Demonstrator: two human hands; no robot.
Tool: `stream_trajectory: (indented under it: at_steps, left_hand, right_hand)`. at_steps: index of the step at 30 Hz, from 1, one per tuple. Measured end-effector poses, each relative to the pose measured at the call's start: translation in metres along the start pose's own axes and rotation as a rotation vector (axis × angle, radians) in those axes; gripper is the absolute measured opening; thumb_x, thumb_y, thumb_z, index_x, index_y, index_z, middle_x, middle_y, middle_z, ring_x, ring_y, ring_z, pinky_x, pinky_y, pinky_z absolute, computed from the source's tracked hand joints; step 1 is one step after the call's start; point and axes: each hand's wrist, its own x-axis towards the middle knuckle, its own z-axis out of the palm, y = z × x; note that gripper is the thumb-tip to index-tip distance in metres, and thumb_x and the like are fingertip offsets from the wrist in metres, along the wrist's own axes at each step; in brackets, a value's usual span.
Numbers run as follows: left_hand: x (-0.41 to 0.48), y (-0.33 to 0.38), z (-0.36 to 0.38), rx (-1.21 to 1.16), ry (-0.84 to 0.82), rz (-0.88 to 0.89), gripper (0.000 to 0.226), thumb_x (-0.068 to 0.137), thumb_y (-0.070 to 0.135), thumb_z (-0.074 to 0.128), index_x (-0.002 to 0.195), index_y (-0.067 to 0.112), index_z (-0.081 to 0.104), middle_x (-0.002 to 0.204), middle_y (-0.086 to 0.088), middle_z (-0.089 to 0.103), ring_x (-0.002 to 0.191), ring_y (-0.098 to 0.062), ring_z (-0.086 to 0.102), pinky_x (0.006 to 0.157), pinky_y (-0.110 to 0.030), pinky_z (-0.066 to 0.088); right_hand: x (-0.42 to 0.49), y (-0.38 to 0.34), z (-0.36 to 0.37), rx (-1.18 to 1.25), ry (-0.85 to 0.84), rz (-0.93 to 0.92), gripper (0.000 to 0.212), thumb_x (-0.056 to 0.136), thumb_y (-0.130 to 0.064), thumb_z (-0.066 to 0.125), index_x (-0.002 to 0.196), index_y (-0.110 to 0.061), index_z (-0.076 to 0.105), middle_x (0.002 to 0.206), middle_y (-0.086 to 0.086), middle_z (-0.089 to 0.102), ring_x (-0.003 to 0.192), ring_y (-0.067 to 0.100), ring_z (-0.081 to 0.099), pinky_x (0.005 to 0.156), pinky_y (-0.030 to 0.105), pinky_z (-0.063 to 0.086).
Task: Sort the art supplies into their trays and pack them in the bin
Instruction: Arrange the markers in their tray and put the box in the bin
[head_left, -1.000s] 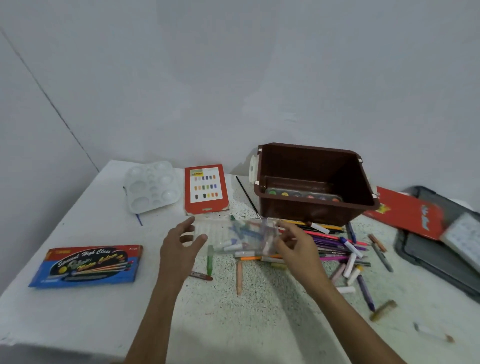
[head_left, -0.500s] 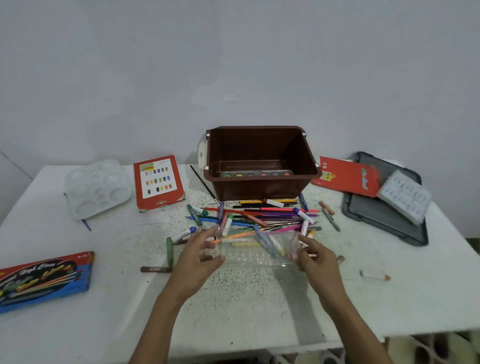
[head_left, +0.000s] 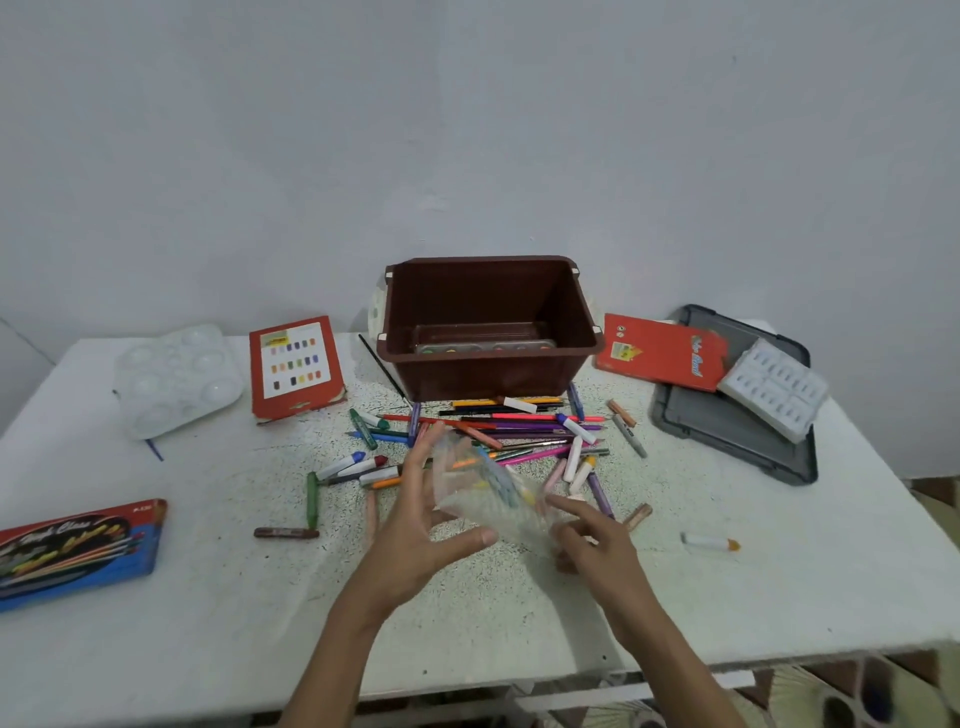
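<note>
Holding a clear plastic tray between them, the two hands hover low over the white speckled table. The tray is tilted, its far end up by the left fingertips and its near corner down at the right hand. Motion blurs it, and whether the coloured sticks seen at it lie inside or behind it I cannot tell. The left hand is spread, fingers straight along the tray's left end and thumb stretched out beneath its near edge. The right hand has its lower fingers curled round the tray's near right corner, forefinger lying out along the edge. The hands are apart, bridged by the tray.

Just beyond the fingertips lies a loose heap of markers, pencils and crayons, spilling to both sides of the hands. Beyond the heap stands the brown bin, open-topped, with a paint palette flat on its floor.

Out past the left hand lie a green crayon and a brown crayon. Farther that way are a red box with a colour chart, a white mixing palette and, nearer the person, a blue and red pen box. Out past the right hand a white crayon with an orange tip lies alone; farther off a grey lid carries a white moulded tray and the edge of a red flat box
</note>
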Motion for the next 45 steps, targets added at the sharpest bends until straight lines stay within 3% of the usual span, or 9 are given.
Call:
stream_trajectory:
  at_steps: [2, 5, 9, 12, 14, 23, 33, 39, 45]
  left_hand:
    - [0.003, 0.008, 0.009, 0.019, 0.005, 0.024, 0.111, 0.071, 0.028, 0.088, 0.146, 0.059, 0.012, 0.151, 0.028, 0.034, 0.132, -0.004, 0.048, 0.105, -0.036, 0.046]
    - [0.007, 0.018, 0.018, 0.053, 0.012, 0.021, 0.111, 0.067, 0.037, 0.088, 0.145, 0.061, 0.013, 0.134, 0.056, 0.027, 0.131, 0.003, 0.044, 0.109, -0.037, 0.042]
    - [0.011, 0.023, 0.018, 0.197, -0.009, 0.049, 0.104, 0.066, 0.046, 0.087, 0.145, 0.056, 0.021, 0.138, 0.044, 0.035, 0.131, 0.008, 0.041, 0.11, -0.042, 0.041]
    - [0.013, 0.027, 0.013, 0.334, -0.038, 0.086, 0.101, 0.066, 0.049, 0.087, 0.138, 0.067, 0.019, 0.137, 0.044, 0.034, 0.125, 0.018, 0.039, 0.1, -0.018, 0.037]
    - [0.013, 0.029, 0.011, 0.433, -0.082, 0.103, 0.101, 0.068, 0.049, 0.085, 0.137, 0.071, 0.015, 0.137, 0.043, 0.032, 0.125, 0.018, 0.038, 0.096, -0.016, 0.034]
    - [0.023, 0.025, 0.017, 1.009, -0.244, 0.144, 0.102, 0.082, 0.055, 0.069, 0.148, 0.056, -0.008, 0.148, 0.019, 0.027, 0.134, -0.003, 0.025, 0.11, -0.025, 0.019]
    - [0.025, 0.017, 0.02, 0.942, -0.257, -0.016, 0.099, 0.071, 0.068, 0.072, 0.152, 0.047, 0.019, 0.153, 0.02, 0.03, 0.139, -0.003, 0.025, 0.113, -0.03, 0.02]
    - [0.034, 0.002, 0.014, 0.776, -0.155, 0.01, 0.042, 0.092, 0.044, 0.063, 0.133, 0.037, 0.057, 0.123, 0.017, 0.062, 0.106, 0.004, 0.055, 0.099, -0.032, 0.046]
    - [0.044, -0.004, 0.023, 0.751, -0.144, -0.003, 0.029, 0.095, 0.037, 0.061, 0.123, 0.032, 0.067, 0.112, 0.015, 0.068, 0.098, 0.001, 0.059, 0.086, -0.023, 0.048]
  right_hand:
    - [-0.002, 0.0, 0.004, 0.046, -0.05, 0.023, 0.032, 0.098, -0.009, 0.056, 0.117, -0.031, 0.07, 0.092, 0.016, 0.067, 0.08, 0.02, 0.069, 0.067, 0.024, 0.056]
    - [-0.005, -0.001, 0.006, 0.051, -0.121, 0.035, 0.031, 0.098, -0.012, 0.058, 0.116, -0.035, 0.069, 0.093, 0.011, 0.07, 0.088, 0.021, 0.069, 0.079, 0.033, 0.06]
    - [-0.006, -0.005, -0.002, 0.003, -0.157, 0.019, 0.027, 0.098, -0.018, 0.058, 0.112, -0.038, 0.07, 0.097, 0.002, 0.073, 0.093, 0.019, 0.069, 0.088, 0.037, 0.058]
    - [-0.007, -0.01, -0.012, -0.033, -0.156, -0.034, 0.022, 0.098, -0.024, 0.06, 0.109, -0.038, 0.072, 0.104, -0.009, 0.073, 0.094, 0.012, 0.069, 0.088, 0.033, 0.057]
    - [-0.008, -0.016, -0.018, -0.045, -0.16, -0.077, 0.02, 0.099, -0.026, 0.059, 0.108, -0.034, 0.074, 0.103, -0.012, 0.073, 0.096, 0.013, 0.069, 0.086, 0.031, 0.057]
    - [-0.013, -0.048, -0.025, 0.194, -0.176, -0.106, 0.024, 0.097, -0.032, 0.058, 0.103, -0.013, 0.071, 0.095, 0.014, 0.073, 0.084, 0.03, 0.069, 0.075, 0.038, 0.059]
    - [-0.004, -0.029, -0.028, 0.231, -0.125, 0.043, 0.014, 0.094, -0.015, 0.063, 0.105, -0.011, 0.071, 0.089, 0.015, 0.074, 0.074, 0.02, 0.068, 0.066, 0.031, 0.057]
    - [0.0, -0.017, -0.035, 0.232, -0.115, 0.083, 0.015, 0.096, -0.011, 0.061, 0.106, -0.008, 0.071, 0.092, 0.018, 0.072, 0.074, 0.021, 0.067, 0.067, 0.032, 0.057]
    - [0.001, -0.011, -0.039, 0.23, -0.129, 0.105, 0.016, 0.098, -0.009, 0.057, 0.106, -0.01, 0.071, 0.093, 0.016, 0.072, 0.073, 0.021, 0.068, 0.065, 0.03, 0.057]
